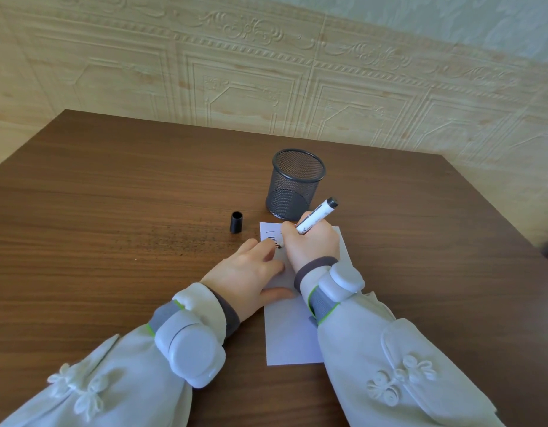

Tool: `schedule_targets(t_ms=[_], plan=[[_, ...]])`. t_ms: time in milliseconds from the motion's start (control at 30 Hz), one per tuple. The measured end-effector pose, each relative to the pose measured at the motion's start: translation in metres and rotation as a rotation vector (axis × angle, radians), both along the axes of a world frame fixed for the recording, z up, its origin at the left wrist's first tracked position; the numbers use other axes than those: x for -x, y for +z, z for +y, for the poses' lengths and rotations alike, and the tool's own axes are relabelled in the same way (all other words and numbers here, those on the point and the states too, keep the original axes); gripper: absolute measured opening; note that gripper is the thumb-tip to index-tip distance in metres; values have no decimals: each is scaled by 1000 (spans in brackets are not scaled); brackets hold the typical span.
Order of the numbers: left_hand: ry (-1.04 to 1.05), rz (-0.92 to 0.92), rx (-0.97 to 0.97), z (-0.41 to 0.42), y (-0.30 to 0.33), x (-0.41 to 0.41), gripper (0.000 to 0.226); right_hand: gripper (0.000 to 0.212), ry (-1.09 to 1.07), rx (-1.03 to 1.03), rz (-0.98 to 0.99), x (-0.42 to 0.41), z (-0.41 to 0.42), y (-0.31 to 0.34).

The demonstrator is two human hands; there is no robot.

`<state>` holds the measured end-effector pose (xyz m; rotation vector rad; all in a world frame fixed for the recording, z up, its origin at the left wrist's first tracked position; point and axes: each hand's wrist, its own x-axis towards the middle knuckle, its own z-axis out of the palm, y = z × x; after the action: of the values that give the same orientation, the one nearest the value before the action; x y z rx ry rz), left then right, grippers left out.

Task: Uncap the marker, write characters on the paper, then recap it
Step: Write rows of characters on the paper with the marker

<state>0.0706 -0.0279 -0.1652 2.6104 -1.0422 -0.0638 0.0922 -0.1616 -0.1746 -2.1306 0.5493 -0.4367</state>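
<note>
A white sheet of paper (292,337) lies on the brown table (112,211). My right hand (311,245) grips a white marker (317,215) with a black rear end; its tip points down at the paper's top left corner and is hidden by my fingers. Black strokes (271,235) show on the paper there. My left hand (251,275) rests flat on the paper's left edge, fingers straight. The black cap (236,222) lies on the table left of the paper, apart from both hands.
A black mesh pen cup (294,184) stands upright just beyond the paper, close behind my right hand. A patterned wall (266,72) runs along the table's far edge. Bare wood lies to the left and right.
</note>
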Motion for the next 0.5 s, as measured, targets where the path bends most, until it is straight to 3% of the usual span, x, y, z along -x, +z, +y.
schedule_targets(t_ms=[300,400,500], plan=[[37,36,-74,-3,6,1,73,19,-10,-71,-6,5,-2,10],[43,76,-173,-2,4,0,54,23,-19,-135,-74,3,-11,13],[39,89,-175,-3,4,-1,49,23,-19,-216,-92,3,-26,13]])
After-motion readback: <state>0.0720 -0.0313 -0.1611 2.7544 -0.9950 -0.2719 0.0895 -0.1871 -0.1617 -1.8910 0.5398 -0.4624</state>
